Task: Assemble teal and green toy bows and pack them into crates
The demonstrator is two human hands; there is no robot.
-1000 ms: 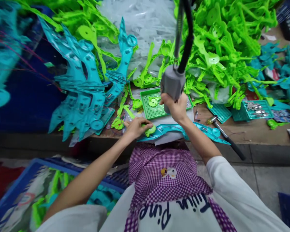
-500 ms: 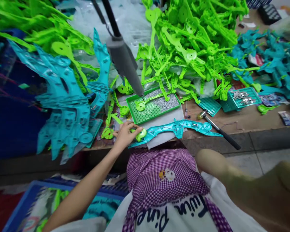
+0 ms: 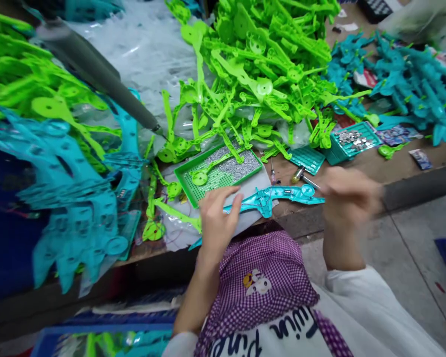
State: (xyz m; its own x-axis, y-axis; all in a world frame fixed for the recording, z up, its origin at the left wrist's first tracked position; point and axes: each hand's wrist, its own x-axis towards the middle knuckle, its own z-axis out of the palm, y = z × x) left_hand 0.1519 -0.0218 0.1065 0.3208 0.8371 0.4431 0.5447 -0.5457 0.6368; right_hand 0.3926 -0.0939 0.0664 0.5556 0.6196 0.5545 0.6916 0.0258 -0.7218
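Observation:
A long teal plastic toy bow half [image 3: 265, 201] lies open side up along the table's front edge. My left hand [image 3: 217, 218] is curled round its left part, thumb and fingertips on either side of it. That hand hides the lime-green round piece seen there before. A lime-green strip [image 3: 180, 215] runs up to the hand's left side. My right hand [image 3: 351, 193] is smeared by motion at the handle end of a hammer [image 3: 299, 174]. The hammer's black grip is hidden behind it, so I cannot tell whether the hand grips it.
A green tray [image 3: 186, 186] of small metal screws holds a lime-green part. Teal baskets [image 3: 357, 141] with silvery discs, a screwdriver [image 3: 272, 173], heaped lime-green parts [image 3: 241, 74] and teal parts [image 3: 416, 89] surround the work. A grey hanging screwdriver [image 3: 107, 74] is at upper left.
My right hand has come in to the hammer handle. My left hand has shifted right and now covers the lime-green round piece. The view has turned, and the hanging screwdriver appears farther left.

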